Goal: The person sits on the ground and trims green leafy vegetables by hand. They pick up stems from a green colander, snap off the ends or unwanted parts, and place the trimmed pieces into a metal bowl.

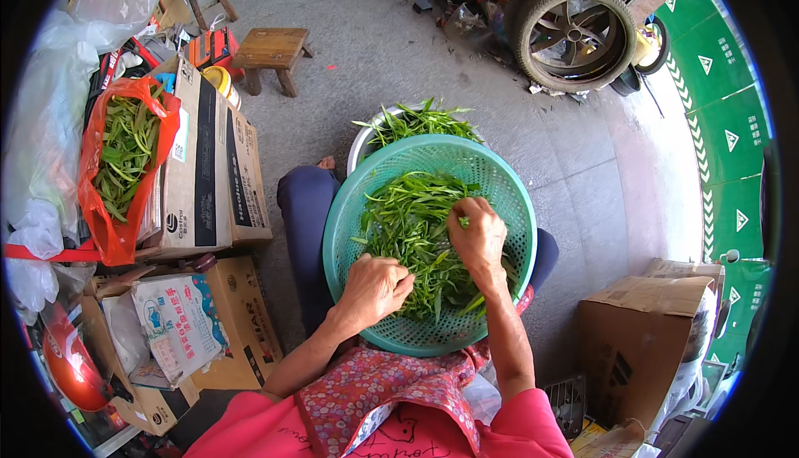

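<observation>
A large teal plastic colander point(518, 208) rests on my lap, with a heap of long, narrow leafy greens point(420, 216) in it. My right hand point(478, 237) is closed over the right side of the heap, a bit of green showing at its pinched fingertips. Lower and to the left, my left hand point(371, 291) is curled at the heap's near edge, thumb pressed to the fingers; whatever it holds is hidden. Just beyond the colander, a metal basin point(358, 148) with more cut greens point(424, 121) is partly covered by the colander's far rim.
A red plastic bag point(169, 137) of leafy greens leans by cardboard boxes point(218, 166) on the left. Beyond stands a low wooden stool point(270, 48). Wheels with tyres point(574, 29) lie at the far right, and an open carton point(637, 350) stands near right.
</observation>
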The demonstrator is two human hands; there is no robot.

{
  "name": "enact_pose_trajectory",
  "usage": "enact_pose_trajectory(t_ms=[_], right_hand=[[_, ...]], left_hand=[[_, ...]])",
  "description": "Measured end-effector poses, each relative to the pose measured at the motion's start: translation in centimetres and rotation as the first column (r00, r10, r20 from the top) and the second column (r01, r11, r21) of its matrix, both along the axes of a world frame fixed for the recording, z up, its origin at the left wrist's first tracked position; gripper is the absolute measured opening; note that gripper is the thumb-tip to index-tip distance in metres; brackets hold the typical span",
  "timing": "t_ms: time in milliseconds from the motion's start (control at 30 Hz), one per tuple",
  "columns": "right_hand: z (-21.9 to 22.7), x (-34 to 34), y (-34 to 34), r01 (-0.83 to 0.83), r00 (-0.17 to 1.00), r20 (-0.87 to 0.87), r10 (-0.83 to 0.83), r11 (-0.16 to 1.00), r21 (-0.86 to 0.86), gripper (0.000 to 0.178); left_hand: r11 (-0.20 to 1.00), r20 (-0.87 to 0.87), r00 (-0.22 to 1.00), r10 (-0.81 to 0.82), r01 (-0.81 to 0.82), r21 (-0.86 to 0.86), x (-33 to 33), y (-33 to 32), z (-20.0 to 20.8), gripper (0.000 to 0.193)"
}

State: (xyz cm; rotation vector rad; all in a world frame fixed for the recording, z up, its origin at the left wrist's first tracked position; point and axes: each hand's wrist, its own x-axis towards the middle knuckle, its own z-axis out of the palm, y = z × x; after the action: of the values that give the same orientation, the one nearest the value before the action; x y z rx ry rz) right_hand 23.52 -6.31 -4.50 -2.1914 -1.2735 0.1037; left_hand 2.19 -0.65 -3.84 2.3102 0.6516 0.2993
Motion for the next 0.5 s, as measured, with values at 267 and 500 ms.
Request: enact_pose_trajectory(t_ms=[267, 500], right_hand=[[-2.2, 1.5, -1.5, -0.030, 0.999, 0.006, 0.033, 0.962, -0.271, 0.021], [8.1, 1.4, -2.9, -0.038, 0.992, -0.121, 0.026, 0.995, -0.096, 0.016]], left_hand=[[0.973, 0.128, 0.969, 0.213, -0.198, -0.119, 0.0, 1.1, 0.3, 0.018], [0.927, 0.276, 0.885, 0.374, -0.359, -0.106, 2.0, 2.4, 2.4, 0.031]])
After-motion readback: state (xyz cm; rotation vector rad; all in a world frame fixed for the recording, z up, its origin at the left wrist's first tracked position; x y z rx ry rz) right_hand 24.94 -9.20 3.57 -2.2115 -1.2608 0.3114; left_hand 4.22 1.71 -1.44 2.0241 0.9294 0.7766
